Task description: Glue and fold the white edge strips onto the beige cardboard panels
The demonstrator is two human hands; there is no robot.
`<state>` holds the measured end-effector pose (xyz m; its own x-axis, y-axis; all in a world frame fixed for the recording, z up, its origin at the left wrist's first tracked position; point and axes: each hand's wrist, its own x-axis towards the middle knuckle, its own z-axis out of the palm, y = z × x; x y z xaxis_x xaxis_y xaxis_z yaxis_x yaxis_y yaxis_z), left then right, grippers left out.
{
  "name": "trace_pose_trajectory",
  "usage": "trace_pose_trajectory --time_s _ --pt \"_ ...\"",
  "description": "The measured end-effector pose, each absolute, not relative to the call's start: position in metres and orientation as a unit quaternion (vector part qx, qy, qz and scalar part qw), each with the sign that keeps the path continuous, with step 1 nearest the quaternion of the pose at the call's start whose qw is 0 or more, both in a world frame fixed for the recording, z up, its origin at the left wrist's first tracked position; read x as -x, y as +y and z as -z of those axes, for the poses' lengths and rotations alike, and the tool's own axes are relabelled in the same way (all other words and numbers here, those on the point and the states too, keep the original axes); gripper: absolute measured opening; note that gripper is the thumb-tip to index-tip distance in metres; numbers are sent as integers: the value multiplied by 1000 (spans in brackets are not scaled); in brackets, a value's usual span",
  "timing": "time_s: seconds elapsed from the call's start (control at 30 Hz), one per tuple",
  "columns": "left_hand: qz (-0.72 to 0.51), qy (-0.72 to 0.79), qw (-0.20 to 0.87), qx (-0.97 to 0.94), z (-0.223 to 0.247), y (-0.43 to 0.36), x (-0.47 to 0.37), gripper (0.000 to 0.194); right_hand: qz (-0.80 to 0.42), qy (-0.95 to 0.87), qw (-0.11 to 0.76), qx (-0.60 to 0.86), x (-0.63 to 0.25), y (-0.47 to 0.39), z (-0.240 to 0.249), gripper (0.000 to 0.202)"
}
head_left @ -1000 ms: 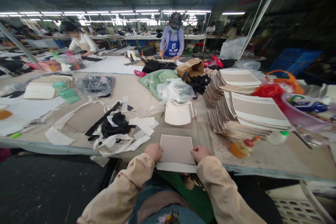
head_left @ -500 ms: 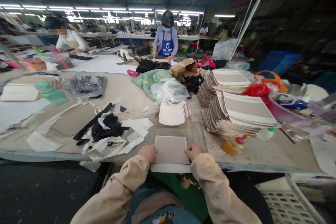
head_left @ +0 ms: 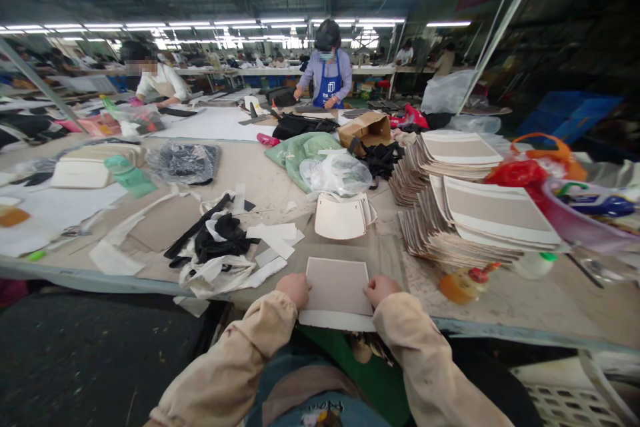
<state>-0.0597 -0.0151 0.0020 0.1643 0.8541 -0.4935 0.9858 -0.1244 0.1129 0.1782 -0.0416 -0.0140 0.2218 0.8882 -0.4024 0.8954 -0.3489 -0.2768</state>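
A taupe panel with a pale border lies at the table's front edge, its white lower strip reaching over the edge. My left hand is closed at the panel's left side, fingers pinching that edge. On the opposite side my right hand grips the right edge with curled fingers. Just beyond the panel sits a small pile of white curved pieces. To the right are two tall stacks of similar panels, a nearer one and a farther one.
Black and white fabric scraps lie left of my hands. An orange glue bottle stands at the right, near a pink basin. Plastic bags and a cardboard box are farther back. A person in a blue apron works across the table.
The whole view has shifted, so things appear farther right. My hands keep the same hold on the panel. The person across has moved a hand outward.
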Motion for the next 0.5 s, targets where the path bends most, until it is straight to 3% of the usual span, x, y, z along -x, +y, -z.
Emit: trace_pose_trajectory --time_s 0.5 --pt "86 619 177 -760 5 -22 72 34 214 576 27 -788 -175 -43 4 18"
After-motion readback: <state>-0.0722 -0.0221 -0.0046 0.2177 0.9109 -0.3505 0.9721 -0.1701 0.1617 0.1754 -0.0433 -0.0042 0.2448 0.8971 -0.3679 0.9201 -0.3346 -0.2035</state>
